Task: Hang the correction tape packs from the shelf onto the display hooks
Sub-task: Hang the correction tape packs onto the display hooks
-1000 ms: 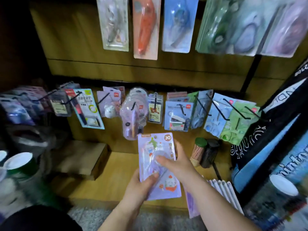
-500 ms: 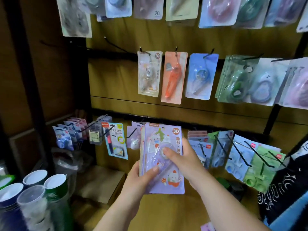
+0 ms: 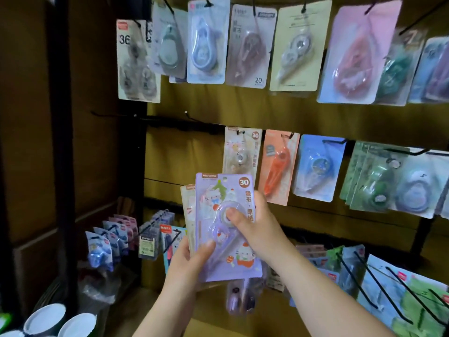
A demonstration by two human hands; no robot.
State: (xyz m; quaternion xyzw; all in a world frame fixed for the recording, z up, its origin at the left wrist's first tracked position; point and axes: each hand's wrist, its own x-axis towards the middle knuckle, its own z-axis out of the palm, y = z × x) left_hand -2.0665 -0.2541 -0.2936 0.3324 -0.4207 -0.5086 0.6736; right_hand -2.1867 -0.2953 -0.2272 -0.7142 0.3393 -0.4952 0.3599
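Holding a stack of packs upright before the hooks, the left hand grips its lower edge; the right hand pinches the front pack.

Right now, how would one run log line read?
left hand: holds pack stack | right hand: pinches purple correction tape pack | status: not yet hung

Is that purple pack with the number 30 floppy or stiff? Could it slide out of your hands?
Probably stiff: the purple correction tape pack stands flat though the left hand grips only its bottom. Likely light: the right hand just pinches it. Its shiny plastic bubble could be slippery.
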